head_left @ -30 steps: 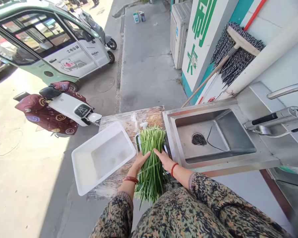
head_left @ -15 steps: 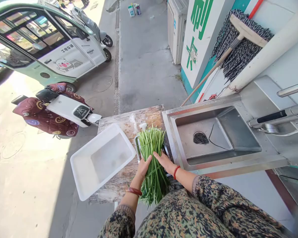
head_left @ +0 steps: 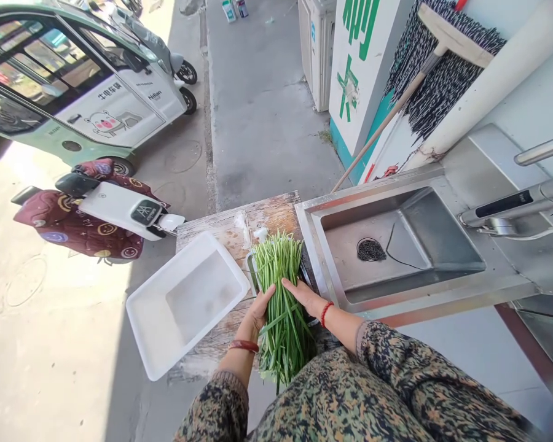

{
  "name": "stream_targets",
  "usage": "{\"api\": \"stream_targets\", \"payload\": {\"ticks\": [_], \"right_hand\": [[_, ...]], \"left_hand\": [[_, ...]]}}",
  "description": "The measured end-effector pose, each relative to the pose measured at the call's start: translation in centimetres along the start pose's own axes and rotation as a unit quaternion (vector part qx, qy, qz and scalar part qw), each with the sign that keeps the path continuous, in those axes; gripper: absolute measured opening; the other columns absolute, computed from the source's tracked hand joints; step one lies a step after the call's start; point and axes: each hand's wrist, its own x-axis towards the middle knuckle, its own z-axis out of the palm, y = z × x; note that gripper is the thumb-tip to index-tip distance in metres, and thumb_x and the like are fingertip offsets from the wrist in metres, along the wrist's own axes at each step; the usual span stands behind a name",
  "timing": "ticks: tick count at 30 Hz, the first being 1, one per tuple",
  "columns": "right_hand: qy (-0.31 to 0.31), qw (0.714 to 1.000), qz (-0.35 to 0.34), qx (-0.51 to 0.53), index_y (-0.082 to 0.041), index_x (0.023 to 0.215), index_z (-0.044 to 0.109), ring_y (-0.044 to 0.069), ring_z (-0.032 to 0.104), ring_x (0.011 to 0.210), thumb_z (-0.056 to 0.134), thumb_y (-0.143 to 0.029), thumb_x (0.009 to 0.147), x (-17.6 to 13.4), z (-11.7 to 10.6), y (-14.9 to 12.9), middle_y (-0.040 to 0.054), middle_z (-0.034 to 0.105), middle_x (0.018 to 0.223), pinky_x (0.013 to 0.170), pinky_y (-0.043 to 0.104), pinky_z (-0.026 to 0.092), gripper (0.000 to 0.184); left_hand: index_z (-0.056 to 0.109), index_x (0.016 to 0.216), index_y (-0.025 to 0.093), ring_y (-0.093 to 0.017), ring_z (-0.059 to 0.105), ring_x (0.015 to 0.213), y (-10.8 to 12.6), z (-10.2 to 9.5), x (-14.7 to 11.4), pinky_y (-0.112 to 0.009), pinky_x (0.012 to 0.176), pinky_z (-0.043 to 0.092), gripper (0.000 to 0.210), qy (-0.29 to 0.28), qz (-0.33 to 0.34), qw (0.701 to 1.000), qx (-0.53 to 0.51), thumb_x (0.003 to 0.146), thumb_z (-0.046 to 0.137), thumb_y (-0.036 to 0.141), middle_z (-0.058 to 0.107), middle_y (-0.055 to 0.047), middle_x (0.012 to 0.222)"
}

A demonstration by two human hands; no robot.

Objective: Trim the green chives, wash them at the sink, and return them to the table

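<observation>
A thick bundle of garlic chives (head_left: pixel 282 261) lies lengthwise in front of me, pale stem ends away from me and dark green leaves toward my body. My left hand (head_left: pixel 259 307) grips its left side, thumb on top. From the right, my right hand (head_left: pixel 306 296) clasps the same bundle, thumb also on top; the other fingers of both hands are mostly hidden. Beneath the chives, the edge of a metal tray (head_left: pixel 251 273) shows. Just left of the bundle stands a white plastic tub (head_left: pixel 191 301), with nothing seen inside.
The worn wooden table (head_left: pixel 221 224) carries the tub and tray. At right is a stainless steel sink (head_left: pixel 350 236) with a faucet (head_left: pixel 511 205). A mop (head_left: pixel 451 67) leans on the wall. Beyond the table at left stand a scooter (head_left: pixel 115 209) and a green-white three-wheeler (head_left: pixel 115 113).
The camera view has shifted slightly. Both hands keep hold of the chives, which lie in nearly the same place on the tray.
</observation>
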Motion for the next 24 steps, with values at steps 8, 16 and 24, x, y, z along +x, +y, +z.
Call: {"api": "stream_targets", "payload": {"ticks": [8, 16, 24], "right_hand": [[0.079, 0.990, -0.041, -0.110, -0.023, 0.133, 0.059, 0.028, 0.056, 0.128, 0.071, -0.064, 0.074, -0.4, 0.8, -0.5, 0.0106, 0.065, 0.132, 0.113, 0.047, 0.038, 0.072], [0.089, 0.994, -0.047, -0.051, -0.028, 0.127, 0.062, 0.028, 0.060, 0.123, 0.074, -0.060, 0.074, -0.6, 1.5, -0.5, 0.0081, 0.069, 0.126, 0.111, 0.048, 0.042, 0.063], [0.008, 0.996, -0.003, 0.093, -0.028, 0.139, 0.045, 0.025, 0.061, 0.123, 0.072, -0.062, 0.075, -1.4, 2.0, -0.6, 0.0100, 0.061, 0.137, 0.107, 0.046, 0.047, 0.077]], "left_hand": [[0.053, 0.138, 0.012, -0.029, 0.068, 0.113, -1.1, -0.6, -0.1, -0.042, 0.105, 0.052, 0.060, -0.012, 0.005, 0.999, -0.030, 0.087, 0.066, 0.041, 0.073, -0.015, 0.118], [0.053, 0.139, 0.014, -0.032, 0.065, 0.117, -0.9, -1.1, 0.3, -0.046, 0.106, 0.051, 0.071, -0.014, 0.002, 1.000, 0.011, 0.084, 0.064, 0.056, 0.070, -0.017, 0.124], [0.054, 0.137, 0.014, -0.031, 0.064, 0.119, 0.0, -0.9, 0.0, -0.048, 0.109, 0.047, 0.068, -0.029, 0.016, 0.999, 0.033, 0.081, 0.072, 0.048, 0.069, -0.018, 0.125]]}}
